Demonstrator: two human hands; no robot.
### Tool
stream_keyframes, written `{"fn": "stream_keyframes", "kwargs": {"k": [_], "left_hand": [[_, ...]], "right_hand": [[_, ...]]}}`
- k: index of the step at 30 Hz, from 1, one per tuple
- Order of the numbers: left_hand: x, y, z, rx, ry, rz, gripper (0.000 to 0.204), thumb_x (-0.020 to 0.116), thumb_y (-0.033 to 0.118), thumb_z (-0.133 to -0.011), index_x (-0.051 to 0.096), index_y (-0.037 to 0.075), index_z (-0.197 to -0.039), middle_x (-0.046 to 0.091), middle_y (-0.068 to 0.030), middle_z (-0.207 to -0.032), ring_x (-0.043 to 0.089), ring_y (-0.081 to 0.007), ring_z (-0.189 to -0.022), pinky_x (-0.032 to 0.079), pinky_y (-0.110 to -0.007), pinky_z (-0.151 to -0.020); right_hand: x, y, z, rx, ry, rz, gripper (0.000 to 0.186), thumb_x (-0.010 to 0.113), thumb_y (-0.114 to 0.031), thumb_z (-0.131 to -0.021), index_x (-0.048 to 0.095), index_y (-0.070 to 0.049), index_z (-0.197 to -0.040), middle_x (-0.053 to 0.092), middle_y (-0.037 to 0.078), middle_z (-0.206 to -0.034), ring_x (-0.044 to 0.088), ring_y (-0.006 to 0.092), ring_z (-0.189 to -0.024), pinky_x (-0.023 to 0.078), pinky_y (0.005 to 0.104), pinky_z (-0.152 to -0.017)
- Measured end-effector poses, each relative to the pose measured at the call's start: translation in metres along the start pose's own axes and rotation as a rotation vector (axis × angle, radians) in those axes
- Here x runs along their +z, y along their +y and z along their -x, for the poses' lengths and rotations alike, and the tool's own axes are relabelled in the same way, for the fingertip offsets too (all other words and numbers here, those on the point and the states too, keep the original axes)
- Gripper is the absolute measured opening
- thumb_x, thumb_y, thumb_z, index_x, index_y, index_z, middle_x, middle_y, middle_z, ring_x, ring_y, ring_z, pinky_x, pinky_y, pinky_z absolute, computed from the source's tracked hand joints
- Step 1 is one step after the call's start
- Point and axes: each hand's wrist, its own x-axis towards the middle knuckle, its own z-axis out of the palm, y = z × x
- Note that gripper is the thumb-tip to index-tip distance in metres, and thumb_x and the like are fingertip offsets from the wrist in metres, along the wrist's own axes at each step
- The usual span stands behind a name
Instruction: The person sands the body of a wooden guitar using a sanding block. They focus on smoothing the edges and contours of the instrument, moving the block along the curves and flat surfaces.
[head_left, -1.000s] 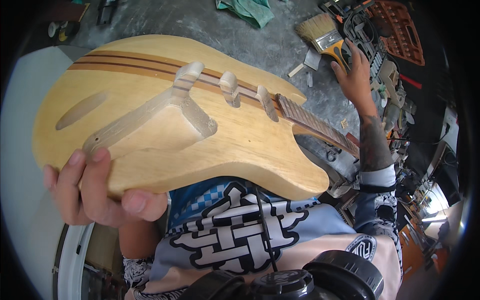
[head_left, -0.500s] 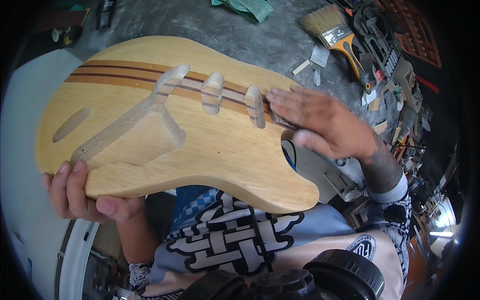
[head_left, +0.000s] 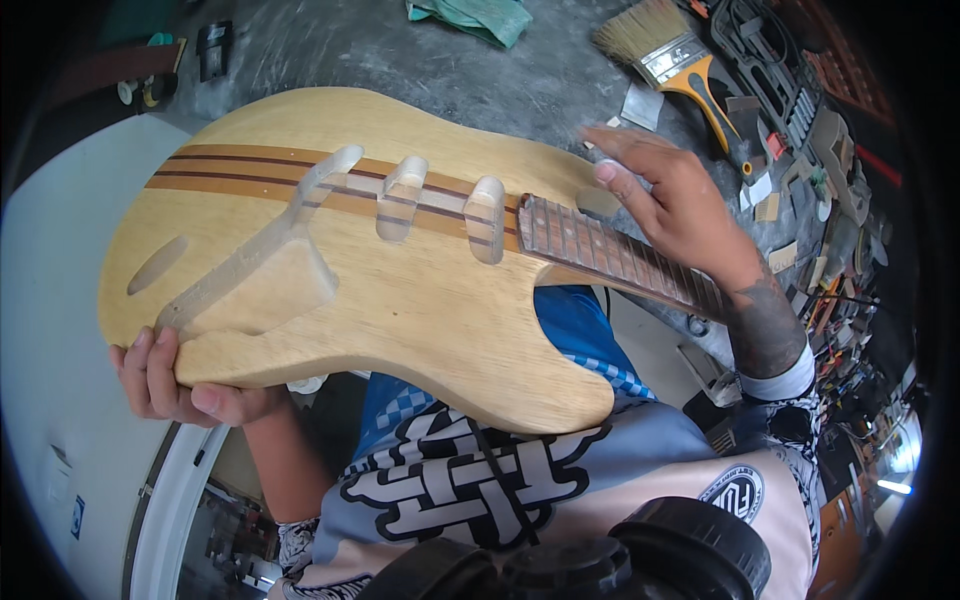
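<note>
While black round-capped gear (head_left: 690,550) crowds the near edge of my view, my left grip (head_left: 175,388) curls firmly around the lower-left edge of a pale wooden guitar body (head_left: 430,310), fingertips (head_left: 141,338) beside its carved cavity (head_left: 265,290). The guitar body sits tilted before a patterned shirt (head_left: 650,490), routed face turned up. Just past the fretted neck (head_left: 620,246), my right grip (head_left: 675,195) hangs loosely open, holding nothing; whether it touches the upper horn (head_left: 600,202) I cannot tell. A moment ago it covered the neck's body end; now that stretch shows bare, leaving the left grip, I judge, to do most of the steadying. Farther off on the gray table (head_left: 330,50), a wide paintbrush (head_left: 668,65) lies beside a pale sheet scrap (head_left: 641,107); farthest sits a green cloth (head_left: 475,18).
</note>
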Motion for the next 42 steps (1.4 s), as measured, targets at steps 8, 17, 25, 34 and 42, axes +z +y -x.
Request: {"fn": "stream_keyframes", "kwargs": {"k": [8, 17, 25, 34, 42], "left_hand": [[0.006, 0.01, -0.022, 0.012, -0.053, -0.01, 0.045, 0.028, 0.035, -0.1, 0.06, 0.004, -0.107, 0.056, -0.0113, -0.114, 0.052, -0.0259, -0.116, 0.036, -0.053, -0.116], [0.028, 0.011, -0.048, 0.042, 0.021, 0.155, 0.039, 0.037, 0.028, -0.101, 0.063, 0.001, -0.111, 0.058, -0.013, -0.113, 0.049, -0.0274, -0.119, 0.036, -0.053, -0.116], [0.037, 0.011, -0.062, 0.138, 0.032, 0.181, 0.036, 0.043, 0.023, -0.1, 0.068, -0.002, -0.109, 0.062, -0.0122, -0.112, 0.051, -0.0251, -0.119, 0.036, -0.049, -0.115], [0.034, 0.011, -0.067, 0.211, 0.003, 0.177, 0.035, 0.044, 0.022, -0.1, 0.07, 0.0, -0.108, 0.067, -0.0093, -0.111, 0.052, -0.0233, -0.117, 0.035, -0.043, -0.112], [0.04, 0.01, -0.072, 0.138, -0.006, 0.207, 0.034, 0.045, 0.023, -0.098, 0.067, -0.001, -0.108, 0.063, -0.0116, -0.111, 0.048, -0.0267, -0.119, 0.036, -0.049, -0.114]], "right_hand": [[-0.01, -0.034, 0.046, -0.082, -0.057, 0.053, 0.045, 0.071, -0.017, -0.093, 0.063, -0.003, -0.135, 0.065, 0.021, -0.132, 0.059, 0.0399, -0.127, 0.043, 0.0479, -0.111], [0.031, -0.047, 0.05, -0.014, 0.307, 0.053, 0.023, 0.07, -0.015, -0.094, 0.074, -0.002, -0.112, 0.075, 0.017, -0.105, 0.072, 0.0359, -0.095, 0.056, 0.0412, -0.084], [0.034, -0.04, 0.01, 0.004, 0.31, 0.047, 0.039, 0.071, -0.041, -0.093, 0.079, -0.003, -0.094, 0.077, 0.016, -0.092, 0.073, 0.0344, -0.077, 0.057, 0.0392, -0.072], [0.024, -0.034, 0.062, 0.123, 0.401, 0.232, 0.043, 0.077, -0.037, -0.089, 0.075, -0.006, -0.118, 0.075, 0.018, -0.108, 0.073, 0.0328, -0.089, 0.057, 0.0396, -0.081], [0.02, -0.046, 0.072, 0.432, 0.317, -0.076, 0.038, 0.077, -0.027, -0.091, 0.073, -0.001, -0.119, 0.076, 0.019, -0.106, 0.076, 0.0264, -0.09, 0.058, 0.0341, -0.079]]}}
